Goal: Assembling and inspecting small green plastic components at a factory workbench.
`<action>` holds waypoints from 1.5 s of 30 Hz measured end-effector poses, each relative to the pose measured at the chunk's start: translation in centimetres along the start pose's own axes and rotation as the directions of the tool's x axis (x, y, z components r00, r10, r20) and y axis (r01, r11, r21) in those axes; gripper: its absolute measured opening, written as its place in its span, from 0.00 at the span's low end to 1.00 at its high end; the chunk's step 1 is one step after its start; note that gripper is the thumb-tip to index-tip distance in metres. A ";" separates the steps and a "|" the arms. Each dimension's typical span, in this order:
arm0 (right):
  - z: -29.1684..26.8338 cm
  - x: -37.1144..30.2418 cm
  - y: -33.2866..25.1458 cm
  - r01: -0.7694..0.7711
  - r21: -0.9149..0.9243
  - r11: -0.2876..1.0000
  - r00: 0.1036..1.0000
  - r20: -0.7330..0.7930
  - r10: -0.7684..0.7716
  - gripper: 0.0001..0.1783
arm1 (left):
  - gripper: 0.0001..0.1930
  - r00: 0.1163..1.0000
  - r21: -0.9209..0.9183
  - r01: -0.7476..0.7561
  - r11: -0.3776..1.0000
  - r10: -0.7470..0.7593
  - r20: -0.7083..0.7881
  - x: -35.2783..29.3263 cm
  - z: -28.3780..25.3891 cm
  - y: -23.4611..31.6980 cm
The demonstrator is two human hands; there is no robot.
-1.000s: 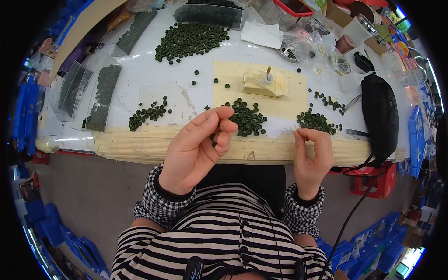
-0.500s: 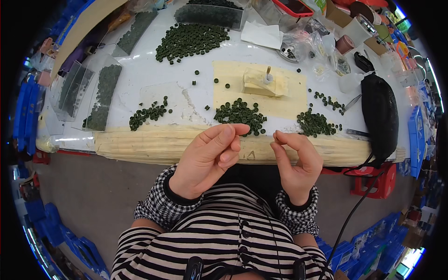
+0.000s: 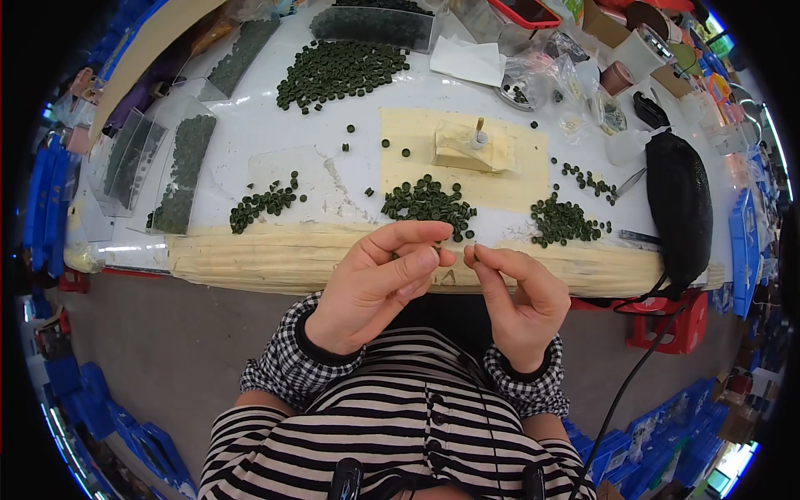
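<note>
My left hand (image 3: pixel 377 279) is closed in a pinch over the table's front edge, with a tiny dark green piece just showing at the thumb tip. Close beside it, my right hand (image 3: pixel 525 292) pinches thumb and forefinger together; a speck of something dark shows there, too small to name. The fingertips of both hands are a short gap apart. Right behind them lies a pile of small dark green round pieces (image 3: pixel 427 204). Similar piles lie to the left (image 3: pixel 265 204) and to the right (image 3: pixel 568 221).
A taped block (image 3: pixel 471 148) with a short upright pin stands behind the middle pile. A large heap of green pieces (image 3: pixel 337 73) lies farther back. Clear trays (image 3: pixel 185 171) stand at left; tweezers (image 3: pixel 631 182) and a black bag (image 3: pixel 679 208) lie at right.
My right hand has moved left and slightly down, bringing its fingertips nearer the left hand. The left thumb has shifted right and down, toward the right fingertips.
</note>
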State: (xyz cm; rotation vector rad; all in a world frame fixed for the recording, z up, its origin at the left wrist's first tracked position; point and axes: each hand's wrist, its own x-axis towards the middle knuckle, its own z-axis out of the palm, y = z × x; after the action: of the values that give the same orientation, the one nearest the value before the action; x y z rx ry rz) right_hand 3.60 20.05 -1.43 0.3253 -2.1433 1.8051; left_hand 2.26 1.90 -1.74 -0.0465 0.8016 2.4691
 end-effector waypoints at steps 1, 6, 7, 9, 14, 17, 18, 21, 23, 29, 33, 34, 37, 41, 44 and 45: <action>0.1 -0.1 -0.1 -0.029 0.046 0.999 1.000 -0.006 0.029 0.10 | 0.13 1.000 0.002 0.002 1.000 -0.002 0.000 0.0 0.0 0.0; 0.3 -0.4 -0.1 -0.158 0.193 0.968 0.987 0.023 0.157 0.09 | 0.11 0.999 0.063 -0.037 0.997 0.037 0.001 -0.1 0.1 -0.3; 0.3 -0.4 -0.1 -0.175 0.212 0.961 0.985 0.030 0.172 0.09 | 0.11 0.999 0.091 -0.047 0.995 0.048 -0.006 -0.1 0.1 -0.4; 0.1 0.0 0.1 -0.079 0.152 0.985 0.996 0.051 0.073 0.08 | 0.11 0.998 0.150 -0.049 0.988 0.055 -0.032 -0.1 0.3 -0.4; 0.5 0.1 0.1 -0.119 0.230 0.966 0.993 0.042 0.112 0.07 | 0.11 0.994 0.212 -0.085 0.974 0.097 -0.045 -0.2 0.1 -0.7; 0.7 0.1 0.1 -0.140 0.232 0.962 0.990 0.050 0.132 0.07 | 0.11 0.977 0.350 -0.146 0.925 0.191 -0.097 -0.2 1.0 -0.8; 0.9 0.1 0.2 -0.142 0.228 0.963 0.990 0.052 0.133 0.07 | 0.11 0.968 0.407 -0.180 0.895 0.236 -0.090 -0.2 0.9 -0.9; 1.1 -0.1 0.4 -0.150 0.232 0.961 0.989 0.044 0.144 0.07 | 0.11 0.938 0.551 -0.257 0.794 0.341 -0.055 -0.1 0.9 -1.2; 1.2 -0.1 0.4 -0.168 0.247 0.954 0.986 0.034 0.165 0.07 | 0.12 0.924 0.617 -0.286 0.733 0.382 -0.026 0.0 1.0 -1.1; 1.2 -0.1 0.4 -0.140 0.228 0.963 0.990 0.022 0.139 0.07 | 0.12 0.916 0.686 -0.307 0.659 0.401 0.023 -0.3 0.8 -1.1; 1.2 -0.1 0.2 -0.091 0.173 0.981 0.996 0.018 0.089 0.08 | 0.12 0.891 0.718 -0.344 0.605 0.451 0.047 -0.2 0.6 -1.2; 1.3 -0.1 0.2 -0.074 0.155 0.985 0.997 0.014 0.073 0.08 | 0.12 0.887 0.727 -0.350 0.591 0.460 0.053 -0.2 0.6 -1.2; 1.3 -0.1 0.1 0.029 0.021 0.999 0.999 -0.019 -0.028 0.08 | 0.13 0.882 0.738 -0.351 0.576 0.467 0.055 -0.3 0.7 -1.1; 1.4 0.0 -0.5 0.118 -0.120 0.986 0.993 -0.005 -0.119 0.11 | 0.12 0.833 0.771 -0.424 0.476 0.539 0.125 0.0 0.5 -1.2; 1.4 -0.2 -0.6 0.125 -0.141 0.982 0.992 0.013 -0.124 0.12 | 0.11 0.804 0.780 -0.466 0.419 0.569 0.174 0.2 0.5 -1.1; 1.3 -0.2 -0.7 0.123 -0.135 0.983 0.992 0.018 -0.122 0.13 | 0.11 0.815 0.772 -0.458 0.441 0.555 0.167 0.3 0.4 -1.0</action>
State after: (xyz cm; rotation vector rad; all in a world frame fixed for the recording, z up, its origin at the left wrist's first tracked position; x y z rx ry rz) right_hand 3.90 18.60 -1.10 0.4232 -2.1877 1.5853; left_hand 2.56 2.91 -1.98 0.4584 2.1860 2.3624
